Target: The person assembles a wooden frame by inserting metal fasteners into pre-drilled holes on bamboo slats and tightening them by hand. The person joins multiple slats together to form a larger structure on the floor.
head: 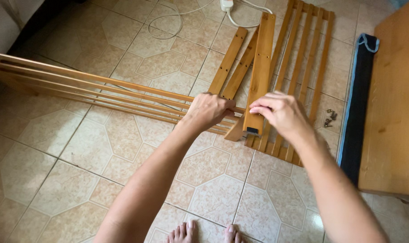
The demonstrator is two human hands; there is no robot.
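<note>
On floor | left hand point(207, 110) closed on slatted shelf point(92, 92) end | right hand point(278, 112) pinching post point(260, 67) | one joint being fitted; rails point(233, 60), second shelf point(303, 67), screws point(330, 118) loose

Your left hand point(207, 110) grips a slatted shelf point(92, 87) of honey-coloured wood, smooth and lightly satin, with fine grain along each slat. Your right hand point(278, 112) rests on an upright post point(260, 67) of the same wood, its flat face sanded and matt-to-satin. The second slatted panel point(310, 58) beneath matches that finish. Beside it lie small screws point(330, 118) of dull grey metal. The floor tiles point(56, 171) are glazed ceramic, mottled beige with a soft sheen. The white cable point(168, 15) looks like smooth plastic. The dark strip point(357, 103) at your right looks like matt cloth.
</note>
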